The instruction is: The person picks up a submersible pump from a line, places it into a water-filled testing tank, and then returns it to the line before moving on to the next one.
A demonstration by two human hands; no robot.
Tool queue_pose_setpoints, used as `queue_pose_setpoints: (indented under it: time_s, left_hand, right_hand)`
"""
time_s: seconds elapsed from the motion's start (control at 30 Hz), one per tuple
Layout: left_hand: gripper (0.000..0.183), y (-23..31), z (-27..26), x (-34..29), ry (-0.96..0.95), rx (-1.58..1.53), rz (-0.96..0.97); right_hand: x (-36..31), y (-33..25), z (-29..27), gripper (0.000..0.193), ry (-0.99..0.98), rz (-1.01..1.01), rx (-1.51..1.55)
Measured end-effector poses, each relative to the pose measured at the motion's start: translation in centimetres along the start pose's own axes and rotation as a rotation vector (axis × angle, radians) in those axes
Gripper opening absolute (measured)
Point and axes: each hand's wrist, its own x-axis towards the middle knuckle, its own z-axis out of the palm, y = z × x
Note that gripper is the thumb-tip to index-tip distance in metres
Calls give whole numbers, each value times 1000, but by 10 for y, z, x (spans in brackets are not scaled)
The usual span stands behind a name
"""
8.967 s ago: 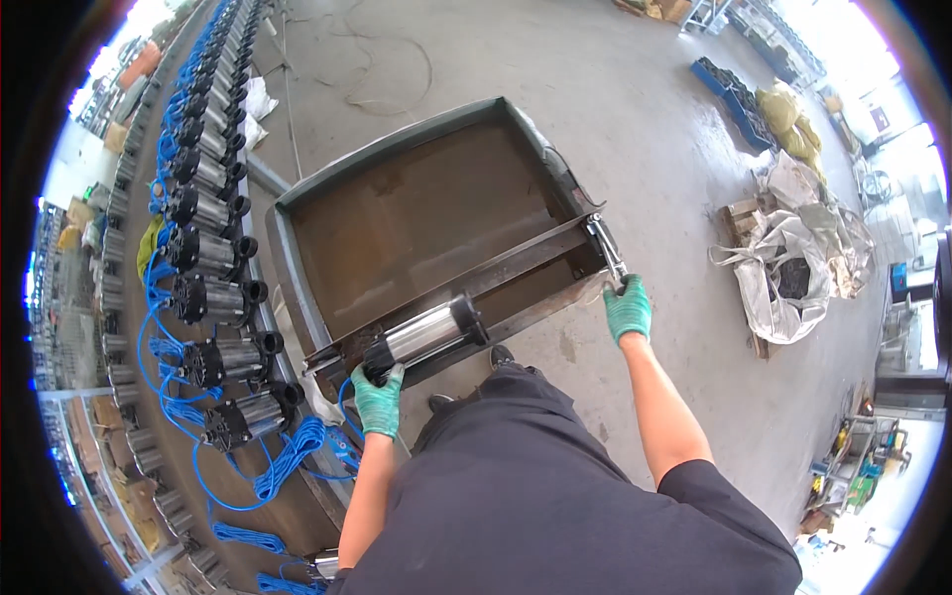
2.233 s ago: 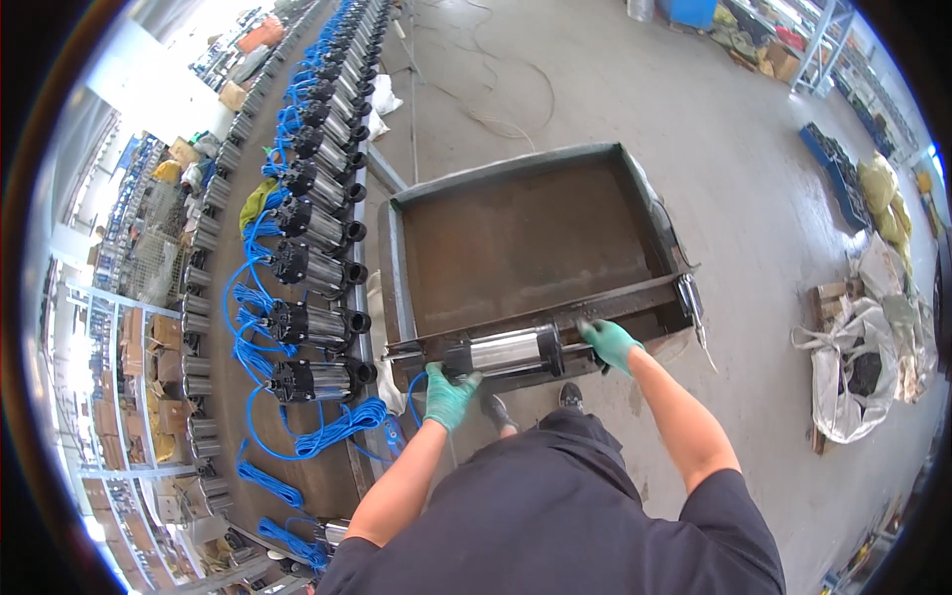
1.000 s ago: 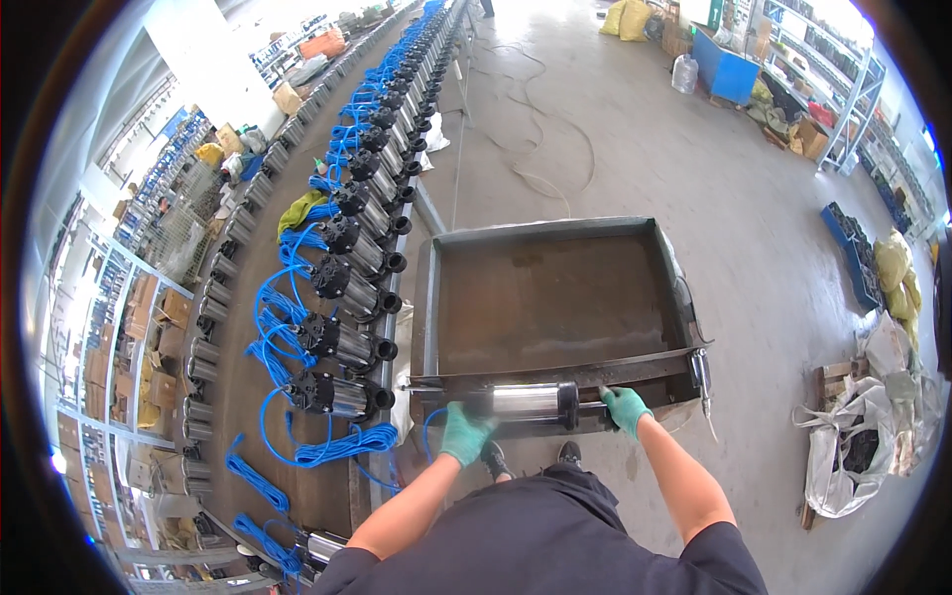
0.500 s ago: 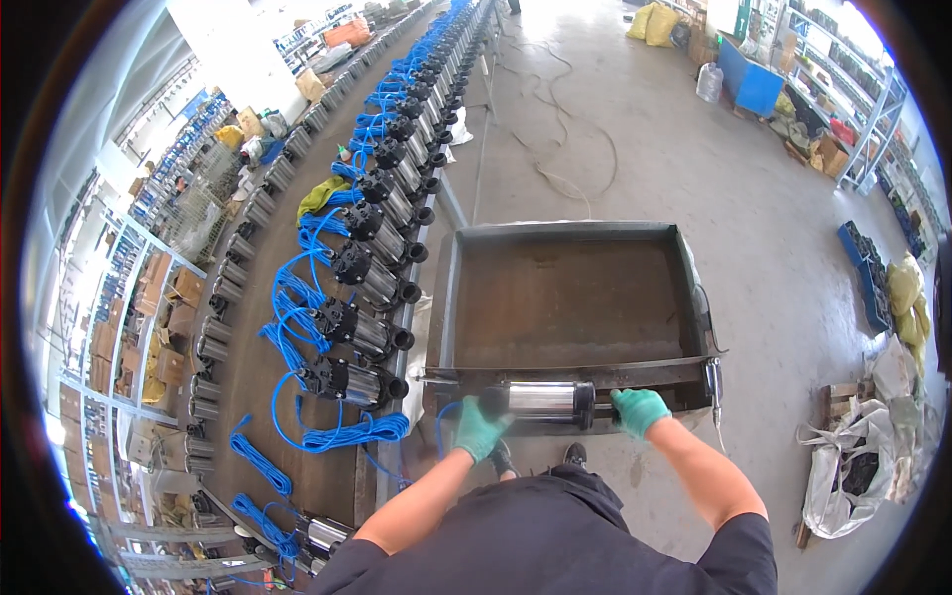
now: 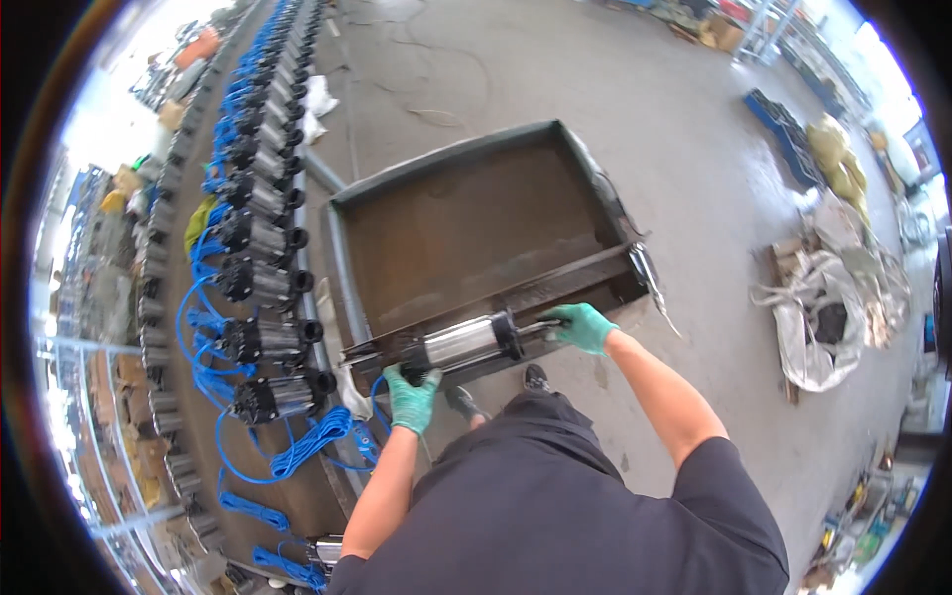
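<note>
A silver, cylindrical submersible pump with black ends lies across the near ledge of a metal tank. My left hand, in a green glove, is closed on its black left end, thumb on top. A blue cable hangs beside that hand. Beyond the pump's right end, my right hand, also gloved in green, has its fingers curled round a short metal rod that runs to the pump's black end. Part of the rod is hidden by the fingers.
Finished-looking pumps with coiled blue cables line a long bench on the left. A metal tool with a hose hangs at the tank's right corner. White sacks and a blue crate stand on the floor at right.
My view has swung to the right, so the tank and bench look tilted and shifted left. Both hands stay at the pump's two ends.
</note>
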Motion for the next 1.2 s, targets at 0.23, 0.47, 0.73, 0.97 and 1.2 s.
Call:
queue_pose_setpoints:
  time_s: [0.23, 0.47, 0.73, 0.97, 1.2]
  left_hand:
    - [67, -4, 4, 6, 26, 16, -2]
    - [71, 6, -2, -2, 32, 22, -72]
    - [72, 4, 1, -2, 48, 31, -84]
    - [72, 8, 6, 4, 64, 46, -61]
    - [64, 16, 0, 3, 96, 139, -67]
  right_hand:
    - [10, -5, 2, 34, -40, 301, 406]
    - [-38, -13, -46, 55, 874, -10, -428]
    - [-47, 71, -117, 78, 766, 682, -333]
    - [33, 46, -145, 59, 868, 609, -315]
    - [0, 16, -38, 18, 522, 227, 74]
